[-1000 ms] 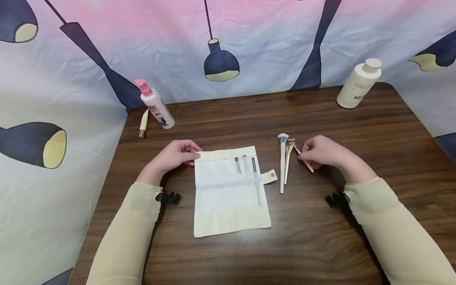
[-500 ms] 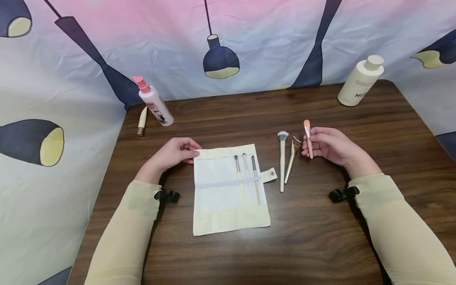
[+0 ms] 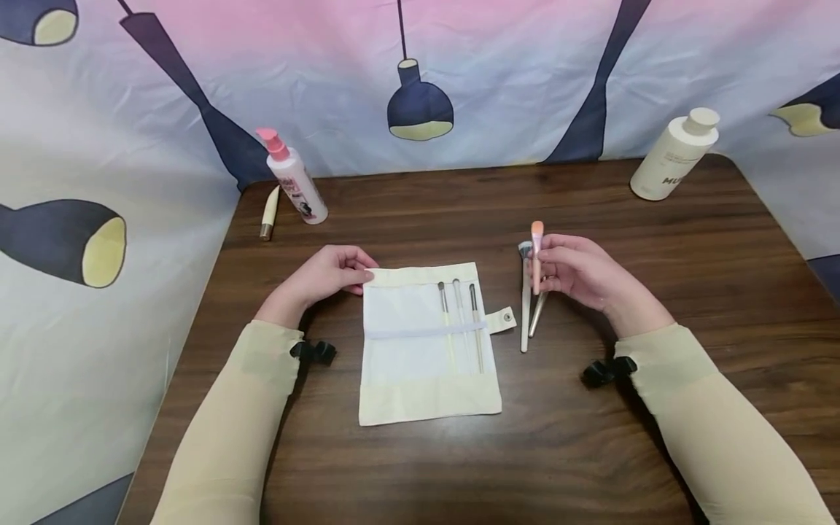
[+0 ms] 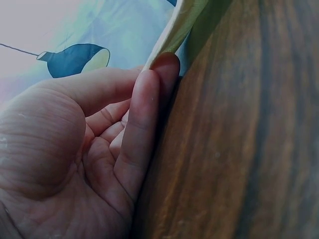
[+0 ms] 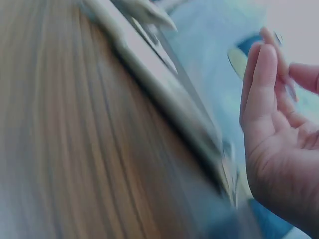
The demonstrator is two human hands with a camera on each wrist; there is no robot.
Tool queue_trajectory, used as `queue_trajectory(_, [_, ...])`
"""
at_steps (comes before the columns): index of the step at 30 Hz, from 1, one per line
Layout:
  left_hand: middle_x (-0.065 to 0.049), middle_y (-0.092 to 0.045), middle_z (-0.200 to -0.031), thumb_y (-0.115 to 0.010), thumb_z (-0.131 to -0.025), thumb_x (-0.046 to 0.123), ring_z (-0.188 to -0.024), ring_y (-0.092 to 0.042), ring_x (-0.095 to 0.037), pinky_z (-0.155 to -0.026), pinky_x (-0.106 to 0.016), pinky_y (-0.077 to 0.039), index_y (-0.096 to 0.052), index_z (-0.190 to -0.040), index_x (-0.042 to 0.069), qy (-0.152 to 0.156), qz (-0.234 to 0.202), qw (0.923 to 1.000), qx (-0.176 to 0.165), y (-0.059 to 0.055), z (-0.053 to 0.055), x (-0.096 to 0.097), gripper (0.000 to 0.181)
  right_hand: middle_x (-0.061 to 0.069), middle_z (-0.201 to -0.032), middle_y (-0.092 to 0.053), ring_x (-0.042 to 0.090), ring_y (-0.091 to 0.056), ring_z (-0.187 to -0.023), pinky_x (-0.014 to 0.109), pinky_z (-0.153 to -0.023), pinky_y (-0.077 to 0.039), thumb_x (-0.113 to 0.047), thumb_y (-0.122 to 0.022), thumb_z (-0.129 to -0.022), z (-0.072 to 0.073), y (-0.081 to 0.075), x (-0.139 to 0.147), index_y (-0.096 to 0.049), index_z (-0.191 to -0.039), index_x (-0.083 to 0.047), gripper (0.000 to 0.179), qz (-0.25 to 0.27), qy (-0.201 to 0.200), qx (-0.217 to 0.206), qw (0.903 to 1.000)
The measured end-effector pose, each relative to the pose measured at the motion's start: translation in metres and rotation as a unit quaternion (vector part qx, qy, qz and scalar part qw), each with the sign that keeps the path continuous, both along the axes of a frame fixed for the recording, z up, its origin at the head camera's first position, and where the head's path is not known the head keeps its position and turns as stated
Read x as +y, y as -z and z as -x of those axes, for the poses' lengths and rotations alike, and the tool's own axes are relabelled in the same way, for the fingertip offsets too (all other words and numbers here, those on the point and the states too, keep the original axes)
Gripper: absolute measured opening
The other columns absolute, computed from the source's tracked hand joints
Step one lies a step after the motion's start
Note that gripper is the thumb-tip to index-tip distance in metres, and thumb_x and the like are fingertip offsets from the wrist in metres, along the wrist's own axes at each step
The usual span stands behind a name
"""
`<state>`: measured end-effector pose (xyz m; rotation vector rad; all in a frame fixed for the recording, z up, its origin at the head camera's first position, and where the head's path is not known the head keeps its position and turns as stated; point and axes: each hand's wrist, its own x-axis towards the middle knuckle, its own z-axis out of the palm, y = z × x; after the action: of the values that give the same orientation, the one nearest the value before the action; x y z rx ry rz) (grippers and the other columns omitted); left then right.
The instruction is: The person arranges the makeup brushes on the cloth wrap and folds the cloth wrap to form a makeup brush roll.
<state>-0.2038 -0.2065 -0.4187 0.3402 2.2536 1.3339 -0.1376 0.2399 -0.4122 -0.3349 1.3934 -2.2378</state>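
A cream fabric brush roll lies unfolded in the middle of the table, with three slim makeup brushes tucked under its elastic band on the right side. My left hand pinches the roll's top left corner between thumb and fingers; the left wrist view shows the cloth edge in that pinch. In my right hand a small pink makeup brush is held upright, orange bristles on top. Below and behind it lie a large white-tipped brush and a gold-toned brush, partly hidden by the hand.
A snap tab sticks out from the roll's right edge. Toward the back left stand a pink pump bottle and a lying cream tube. A large white bottle is at the back right, before a printed curtain.
My right hand has picked the pink brush up off the table, turned it bristles up, and carried it left over the other loose brushes. The left hand keeps its pinch on the corner.
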Motion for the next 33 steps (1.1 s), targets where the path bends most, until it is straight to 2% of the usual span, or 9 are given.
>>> queue_trajectory(5, [-0.015,-0.068,-0.097,-0.070,-0.099,0.011,-0.082,-0.068,-0.017,-0.075,-0.028,-0.064,-0.070,-0.116,-0.001,0.001,-0.001,1.0000,-0.002,-0.002,0.000,0.002,0.021,0.009,-0.096,-0.072,0.020,-0.074,-0.083,0.033,-0.077,-0.064,-0.001,-0.049,-0.107,0.006,-0.006,-0.035,-0.063,-0.105,0.000,0.014,-0.046,0.002,-0.018,0.9988])
queue_trajectory(9, [-0.014,-0.069,-0.097,-0.071,-0.098,0.011,-0.083,-0.068,-0.017,-0.075,-0.028,-0.064,-0.070,-0.116,-0.001,0.002,-0.007,1.0000,-0.003,0.000,0.000,0.004,0.021,0.008,-0.096,-0.070,0.020,-0.072,-0.081,0.033,-0.078,-0.064,-0.004,-0.053,-0.106,0.014,-0.006,-0.064,-0.059,-0.108,0.001,0.008,-0.085,0.012,-0.029,0.9959])
queue_trajectory(16, [-0.014,-0.070,-0.098,-0.071,-0.098,0.010,-0.082,-0.070,-0.016,-0.074,-0.029,-0.064,-0.070,-0.115,-0.001,0.013,-0.011,0.9999,-0.003,-0.002,0.004,0.011,0.021,0.010,-0.089,-0.070,0.020,-0.072,-0.076,0.032,-0.075,-0.065,-0.006,-0.055,-0.104,0.025,-0.012,-0.104,-0.052,-0.114,0.004,0.014,-0.155,0.027,-0.057,0.9859])
queue_trajectory(20, [-0.014,-0.069,-0.097,-0.071,-0.097,0.009,-0.081,-0.070,-0.016,-0.073,-0.028,-0.064,-0.070,-0.115,-0.001,0.010,-0.013,0.9998,0.009,-0.006,0.008,0.015,0.020,0.013,-0.094,-0.068,0.022,-0.072,-0.079,0.033,-0.076,-0.065,-0.008,-0.057,-0.104,0.029,-0.015,-0.122,-0.051,-0.119,0.004,0.020,-0.181,0.030,-0.053,0.9816])
queue_trajectory(25, [-0.013,-0.070,-0.096,-0.071,-0.097,0.008,-0.081,-0.070,-0.016,-0.073,-0.029,-0.064,-0.071,-0.114,-0.001,0.002,-0.017,0.9998,-0.001,-0.005,0.009,0.015,0.019,0.015,-0.100,-0.066,0.023,-0.071,-0.081,0.035,-0.077,-0.065,-0.007,-0.057,-0.103,0.028,-0.012,-0.137,-0.052,-0.119,0.002,0.019,-0.221,0.005,-0.044,0.9743])
queue_trajectory(30, [-0.014,-0.070,-0.097,-0.072,-0.097,0.009,-0.081,-0.070,-0.017,-0.073,-0.029,-0.064,-0.071,-0.114,0.000,-0.002,-0.011,0.9999,0.000,-0.004,0.007,0.008,0.020,0.015,-0.098,-0.069,0.024,-0.072,-0.081,0.035,-0.076,-0.065,-0.007,-0.056,-0.103,0.027,-0.008,-0.143,-0.050,-0.118,0.001,0.018,-0.234,-0.019,-0.006,0.9720])
queue_trajectory(33, [-0.014,-0.070,-0.097,-0.072,-0.097,0.010,-0.081,-0.070,-0.016,-0.073,-0.028,-0.064,-0.070,-0.115,-0.001,-0.004,-0.005,1.0000,-0.007,-0.004,0.003,0.000,0.021,0.014,-0.096,-0.070,0.024,-0.072,-0.080,0.036,-0.075,-0.065,-0.008,-0.056,-0.103,0.027,-0.006,-0.149,-0.050,-0.117,0.000,0.018,-0.239,-0.027,-0.004,0.9707])
